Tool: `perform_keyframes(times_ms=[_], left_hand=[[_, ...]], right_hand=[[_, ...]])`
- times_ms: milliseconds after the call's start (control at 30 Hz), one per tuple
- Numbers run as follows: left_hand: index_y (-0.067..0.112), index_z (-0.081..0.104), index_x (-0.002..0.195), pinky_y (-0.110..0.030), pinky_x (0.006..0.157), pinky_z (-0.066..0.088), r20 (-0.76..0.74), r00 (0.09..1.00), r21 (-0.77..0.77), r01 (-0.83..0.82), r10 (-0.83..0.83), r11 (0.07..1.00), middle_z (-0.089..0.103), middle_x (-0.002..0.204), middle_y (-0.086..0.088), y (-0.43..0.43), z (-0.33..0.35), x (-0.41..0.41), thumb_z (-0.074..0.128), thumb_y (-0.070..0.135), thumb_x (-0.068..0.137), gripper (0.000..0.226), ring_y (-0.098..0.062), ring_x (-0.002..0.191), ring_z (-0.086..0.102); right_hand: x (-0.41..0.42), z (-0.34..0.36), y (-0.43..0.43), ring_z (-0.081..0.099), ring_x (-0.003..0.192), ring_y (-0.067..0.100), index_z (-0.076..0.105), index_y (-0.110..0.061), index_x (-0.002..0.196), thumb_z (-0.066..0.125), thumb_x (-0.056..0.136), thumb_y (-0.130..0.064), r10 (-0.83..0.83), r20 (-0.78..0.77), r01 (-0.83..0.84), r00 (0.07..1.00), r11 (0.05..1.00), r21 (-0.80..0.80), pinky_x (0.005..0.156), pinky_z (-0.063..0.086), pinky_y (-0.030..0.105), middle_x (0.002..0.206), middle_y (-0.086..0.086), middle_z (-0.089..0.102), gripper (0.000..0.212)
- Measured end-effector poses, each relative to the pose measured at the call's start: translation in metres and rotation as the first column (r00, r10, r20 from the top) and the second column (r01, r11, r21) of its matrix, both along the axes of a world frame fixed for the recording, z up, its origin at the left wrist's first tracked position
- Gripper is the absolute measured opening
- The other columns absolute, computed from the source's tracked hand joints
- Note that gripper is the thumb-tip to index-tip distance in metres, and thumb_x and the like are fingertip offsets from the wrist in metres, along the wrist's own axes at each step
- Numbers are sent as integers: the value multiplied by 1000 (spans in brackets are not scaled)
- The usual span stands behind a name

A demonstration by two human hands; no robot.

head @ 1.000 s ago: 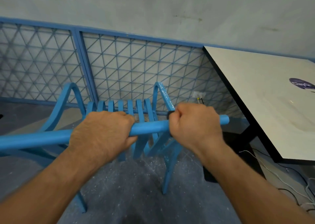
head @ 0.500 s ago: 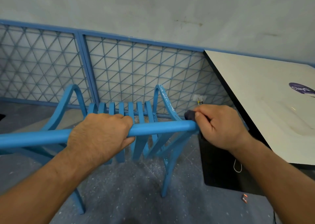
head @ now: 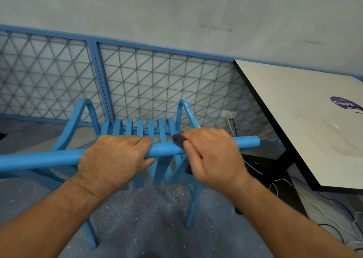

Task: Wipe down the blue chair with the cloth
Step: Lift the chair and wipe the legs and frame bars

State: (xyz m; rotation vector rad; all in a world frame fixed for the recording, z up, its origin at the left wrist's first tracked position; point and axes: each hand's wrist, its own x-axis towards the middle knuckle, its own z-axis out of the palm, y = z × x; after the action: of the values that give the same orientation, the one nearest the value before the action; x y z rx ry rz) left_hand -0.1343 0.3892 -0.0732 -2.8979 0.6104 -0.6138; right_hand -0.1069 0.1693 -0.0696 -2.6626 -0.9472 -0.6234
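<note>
L hand (head: 115,159) grips top rail (head: 39,160) of blue chair (head: 193,206), steadying it; R hand (head: 214,157) clamps dark cloth (head: 179,139) round rail alongside, for wiping.

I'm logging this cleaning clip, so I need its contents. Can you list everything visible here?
blue chair: one, blue, centre, before the fence
cloth: one, dark, on the chair's top rail
table: one, white with black edge, right
sticker: one, purple, on the table
lattice fence: two panels, blue, behind the chair
wall socket: one, white, behind the chair
cables: several, white and black, lower right
left hand: grips the top rail
right hand: holds the cloth against the rail
</note>
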Motion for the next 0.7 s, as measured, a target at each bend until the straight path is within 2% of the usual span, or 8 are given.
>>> perform_keyframes(times_ms=[100, 167, 300, 367, 433, 500, 600, 700], left_hand=[[11, 71, 84, -29, 39, 48, -11, 1000, -18, 9, -9, 1000, 59, 55, 2, 2, 0, 1, 75, 43, 66, 37, -17, 39, 53], [12, 71, 82, -28, 40, 47, -17, 1000, -20, 7, -8, 1000, 59, 54, 4, 0, 2, 2, 75, 44, 64, 37, -15, 38, 52], [18, 70, 79, -24, 40, 43, -85, 996, -11, -36, 35, 999, 57, 54, 8, -2, 4, 3, 76, 50, 63, 36, -10, 38, 44], [24, 69, 90, -24, 46, 42, -74, 996, 21, -49, 51, 999, 59, 63, 12, -6, 6, 0, 64, 58, 75, 38, -8, 47, 41], [30, 59, 109, -22, 57, 40, -22, 997, 53, -72, 73, 996, 60, 79, 13, -10, 9, -3, 45, 64, 87, 43, -7, 61, 43], [32, 51, 118, -20, 63, 40, -30, 994, 99, -101, 104, 990, 54, 85, 12, -13, 11, -3, 35, 65, 92, 45, -6, 68, 44], [31, 47, 117, -19, 69, 44, -77, 987, 128, -133, 143, 983, 43, 81, 12, -15, 12, -3, 31, 65, 93, 44, -5, 70, 46], [31, 46, 117, -18, 68, 41, -92, 985, 151, -133, 148, 980, 42, 84, 12, -13, 14, -2, 29, 65, 94, 44, -4, 71, 44]], right_hand=[[15, 8, -46, 59, 65, 18, 66, -24, 80, 41, 92, -38, -197, 55, 193, 979, 979, 70, 60, 38, 27, 68, -7, 61, 31], [21, 13, -60, 59, 62, 23, 61, -20, 71, 41, 89, -42, -352, 8, 350, 936, 933, 78, 57, 36, 28, 63, -3, 60, 35], [45, 28, -54, 45, 64, 24, 53, -19, 66, 47, 84, -38, -560, -221, 537, 798, 828, -160, 58, 32, 29, 69, 1, 50, 27], [45, 36, -49, 42, 59, 18, 53, -19, 68, 49, 80, -39, -600, -279, 542, 750, 799, -262, 51, 30, 28, 70, 0, 50, 24], [36, 39, -45, 40, 56, 13, 54, -20, 72, 48, 85, -38, -601, -314, 559, 735, 799, -220, 49, 28, 26, 67, -3, 48, 23], [20, 34, -33, 44, 59, 17, 51, -21, 74, 40, 93, -36, -564, -239, 546, 790, 825, -142, 58, 34, 26, 68, -4, 49, 27], [3, 19, 3, 56, 71, 25, 57, -20, 79, 28, 94, -37, -353, -73, 351, 933, 936, -32, 74, 45, 36, 76, -2, 60, 37], [-2, 9, 14, 55, 72, 19, 61, -20, 85, 34, 94, -33, -188, -52, 189, 981, 982, 15, 76, 47, 41, 78, -6, 61, 31]])
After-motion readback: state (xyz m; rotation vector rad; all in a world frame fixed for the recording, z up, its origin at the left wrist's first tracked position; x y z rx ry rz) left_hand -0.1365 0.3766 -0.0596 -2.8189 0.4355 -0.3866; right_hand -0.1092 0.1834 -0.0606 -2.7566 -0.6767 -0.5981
